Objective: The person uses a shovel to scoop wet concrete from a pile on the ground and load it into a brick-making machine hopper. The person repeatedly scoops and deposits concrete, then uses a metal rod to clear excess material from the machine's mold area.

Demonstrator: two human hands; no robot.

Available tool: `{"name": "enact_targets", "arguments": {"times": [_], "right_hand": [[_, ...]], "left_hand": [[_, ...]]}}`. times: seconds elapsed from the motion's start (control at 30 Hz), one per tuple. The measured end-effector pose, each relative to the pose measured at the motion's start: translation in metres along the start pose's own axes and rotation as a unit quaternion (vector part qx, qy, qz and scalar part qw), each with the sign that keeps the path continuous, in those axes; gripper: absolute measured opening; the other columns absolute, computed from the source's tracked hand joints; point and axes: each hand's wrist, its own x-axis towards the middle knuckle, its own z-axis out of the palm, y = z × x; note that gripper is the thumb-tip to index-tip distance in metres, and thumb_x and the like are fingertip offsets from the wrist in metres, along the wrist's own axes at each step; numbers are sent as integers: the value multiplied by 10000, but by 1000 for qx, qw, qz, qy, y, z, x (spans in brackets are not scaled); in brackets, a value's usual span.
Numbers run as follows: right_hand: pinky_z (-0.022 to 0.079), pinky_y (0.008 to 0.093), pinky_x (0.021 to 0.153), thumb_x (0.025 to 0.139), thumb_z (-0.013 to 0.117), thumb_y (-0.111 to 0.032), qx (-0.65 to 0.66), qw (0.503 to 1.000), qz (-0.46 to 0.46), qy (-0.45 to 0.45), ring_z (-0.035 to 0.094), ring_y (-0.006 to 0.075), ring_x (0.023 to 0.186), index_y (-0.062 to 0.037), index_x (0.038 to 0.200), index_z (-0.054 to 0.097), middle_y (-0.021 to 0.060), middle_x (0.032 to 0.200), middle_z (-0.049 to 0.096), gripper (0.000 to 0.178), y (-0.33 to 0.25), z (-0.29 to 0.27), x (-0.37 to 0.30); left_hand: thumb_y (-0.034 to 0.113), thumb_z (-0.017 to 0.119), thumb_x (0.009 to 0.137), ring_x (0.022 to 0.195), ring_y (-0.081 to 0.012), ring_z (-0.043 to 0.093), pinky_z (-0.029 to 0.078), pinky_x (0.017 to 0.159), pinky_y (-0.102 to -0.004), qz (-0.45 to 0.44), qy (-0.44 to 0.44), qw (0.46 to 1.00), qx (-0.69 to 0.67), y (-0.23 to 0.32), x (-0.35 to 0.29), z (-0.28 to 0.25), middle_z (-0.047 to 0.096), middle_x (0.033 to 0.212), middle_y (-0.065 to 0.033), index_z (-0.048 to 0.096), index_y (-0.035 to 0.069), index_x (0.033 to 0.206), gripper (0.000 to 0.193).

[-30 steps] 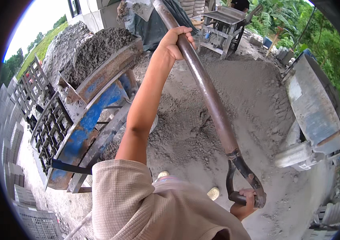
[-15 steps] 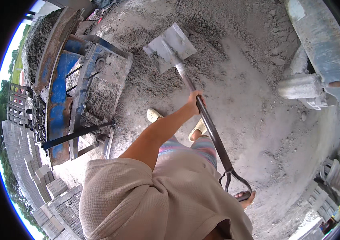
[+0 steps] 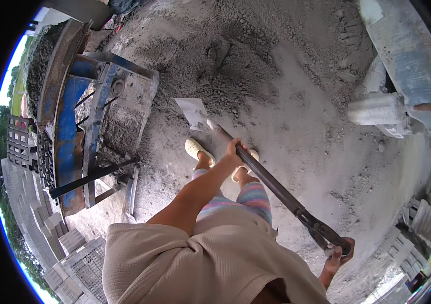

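Both my hands hold a shovel point(image 3: 276, 185) slantwise in front of my body. My left hand point(image 3: 237, 148) wraps round the lower shaft, close above the blade. At the other end my right hand point(image 3: 339, 255) grips the dark handle, off to the right of my torso. The pale square blade point(image 3: 192, 113) is turned partly edge-on near my left foot, and I see no load on it. Just beyond it lies a heap of damp grey gravelly mix point(image 3: 225, 61), with a dark hollow in its middle.
A blue, rusty metal machine frame point(image 3: 68, 116) stands at the left, with a black lever point(image 3: 94, 177) jutting toward me. Stacked grey blocks point(image 3: 28, 202) lie behind it. On the right is a large bluish metal drum or chute point(image 3: 408, 50) beside a cement-crusted cylinder point(image 3: 377, 109).
The shovel blade has come off the heap, back toward my feet, and rolled. My right hand has swung outward to the right with the handle; my left hand has drawn slightly nearer.
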Motion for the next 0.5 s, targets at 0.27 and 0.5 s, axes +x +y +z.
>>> {"name": "enact_targets", "arguments": {"times": [0.27, 0.5], "right_hand": [[362, 363, 476, 775, 478, -576, 84, 774, -628, -16, 452, 235, 538, 39, 867, 474, 121, 644, 470, 622, -139, 5, 120], [400, 316, 504, 747, 551, -536, -11, 566, -824, 33, 481, 184, 501, -76, 858, 455, 35, 586, 497, 482, -266, 64, 104]], "left_hand": [[356, 548, 807, 614, -195, 495, 451, 648, -340, 120, -321, 929, -138, 78, -137, 165, 496, 598, -34, 481, 87, 658, 314], [475, 445, 852, 827, -200, 560, 453, 749, -362, 201, -367, 900, 126, 122, -184, 145, 557, 870, -36, 503, 74, 901, 407]]}}
